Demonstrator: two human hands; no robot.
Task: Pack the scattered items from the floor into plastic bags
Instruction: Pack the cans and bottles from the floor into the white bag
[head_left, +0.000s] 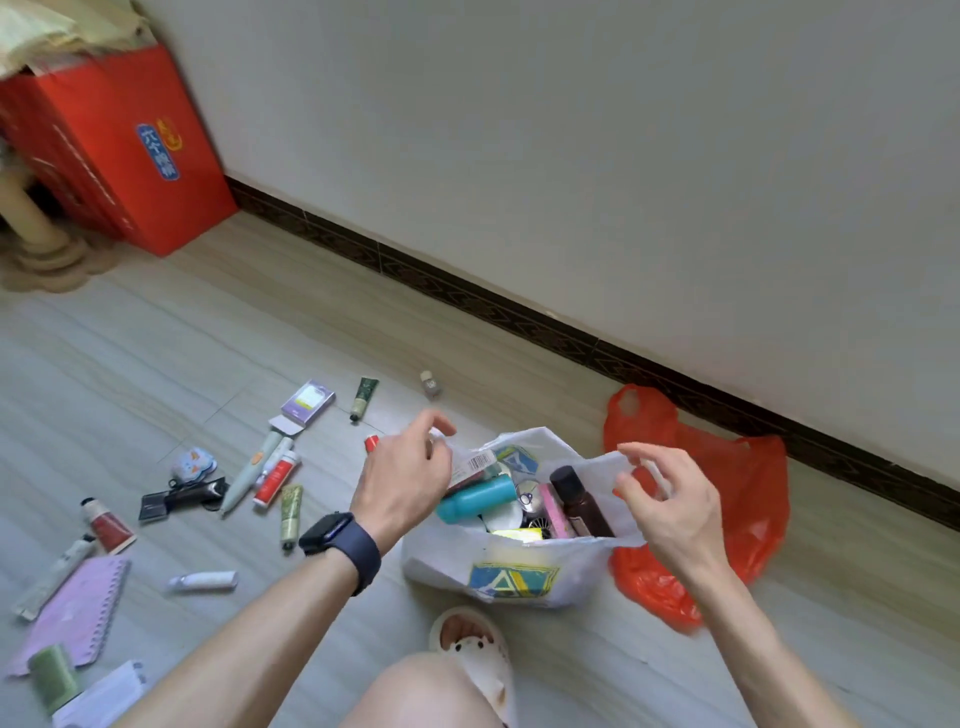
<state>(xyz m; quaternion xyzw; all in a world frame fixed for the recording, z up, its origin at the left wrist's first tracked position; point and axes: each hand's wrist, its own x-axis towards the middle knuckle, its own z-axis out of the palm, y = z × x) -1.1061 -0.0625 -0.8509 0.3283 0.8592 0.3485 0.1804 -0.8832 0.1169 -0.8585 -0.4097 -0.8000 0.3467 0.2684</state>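
White bag (519, 577), centre: part-filled; left hand (405, 473) and right hand (670, 499) each pinch its rim. Left of frame: tubes (278, 478), notebook (78, 608) unpacked. Red bag (737, 488): slack, apparently unused

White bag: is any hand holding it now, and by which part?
Yes, both. The left hand pinches the left rim of the white bag, and the right hand pinches the right rim, so the mouth stands open.

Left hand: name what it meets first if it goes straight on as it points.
The white bag, whose rim the left hand already pinches; beyond that, probably the small bottle farther off, though depth is unclear.
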